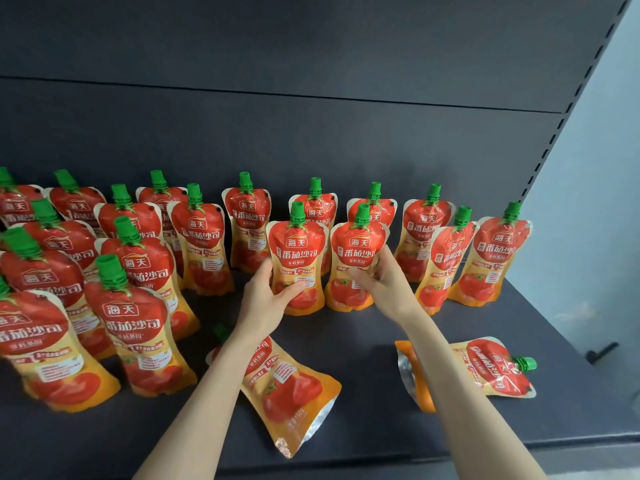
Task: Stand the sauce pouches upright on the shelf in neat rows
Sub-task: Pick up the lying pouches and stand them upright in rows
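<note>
The left hand (266,292) curls its fingers (267,270) round the waist of the first pouch (298,258). The right hand (384,282) grips the second pouch (358,258) just beside it. Both stand upright on the shelf (363,341). These sealed pouches of tomato sauce look soft and slick (probably bottom-heavy too), so the narrow middle seems the surest hold. A flat pouch (291,386) lies under the left forearm, and a toppled pouch (491,368) lies by the right forearm.

Dark shelf (363,341); upright pouches (207,244); two flat pouches (291,386).
</note>
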`<state>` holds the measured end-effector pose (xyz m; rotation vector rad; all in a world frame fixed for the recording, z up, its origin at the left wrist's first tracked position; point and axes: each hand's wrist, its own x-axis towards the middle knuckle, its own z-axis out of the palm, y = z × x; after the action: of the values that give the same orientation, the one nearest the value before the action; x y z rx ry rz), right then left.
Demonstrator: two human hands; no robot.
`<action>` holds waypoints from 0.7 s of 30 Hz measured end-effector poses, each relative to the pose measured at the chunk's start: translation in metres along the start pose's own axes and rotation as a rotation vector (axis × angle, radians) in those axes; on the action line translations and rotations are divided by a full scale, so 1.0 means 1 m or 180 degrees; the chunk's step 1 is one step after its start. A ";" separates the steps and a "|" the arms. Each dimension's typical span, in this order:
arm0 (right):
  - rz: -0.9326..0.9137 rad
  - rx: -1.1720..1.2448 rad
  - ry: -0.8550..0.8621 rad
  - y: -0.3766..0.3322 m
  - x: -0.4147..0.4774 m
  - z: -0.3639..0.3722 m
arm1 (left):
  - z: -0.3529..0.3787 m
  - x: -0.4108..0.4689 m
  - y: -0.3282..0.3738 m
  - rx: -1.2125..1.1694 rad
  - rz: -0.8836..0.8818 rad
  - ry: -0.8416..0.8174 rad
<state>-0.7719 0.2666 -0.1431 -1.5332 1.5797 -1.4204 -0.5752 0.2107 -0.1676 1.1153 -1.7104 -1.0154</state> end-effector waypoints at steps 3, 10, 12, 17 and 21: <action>0.0010 0.0001 -0.0020 -0.002 0.000 -0.002 | -0.003 0.000 -0.001 0.0015 -0.0008 -0.0017; 0.0070 -0.0094 0.0087 -0.004 -0.004 -0.001 | -0.005 0.002 -0.002 0.0061 -0.0042 0.0000; 0.0163 -0.0170 0.0182 -0.004 -0.005 0.000 | -0.003 0.000 0.000 0.0106 -0.0053 0.0041; 0.0254 -0.0475 0.0500 -0.010 -0.017 0.000 | -0.001 -0.015 0.004 0.0461 -0.0043 0.0405; 0.0158 -0.0702 0.0833 -0.013 -0.034 -0.007 | 0.001 -0.038 0.014 0.0773 0.0163 0.0956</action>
<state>-0.7649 0.3032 -0.1394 -1.4614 1.9734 -1.5100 -0.5702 0.2510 -0.1628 1.2986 -1.6350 -0.5833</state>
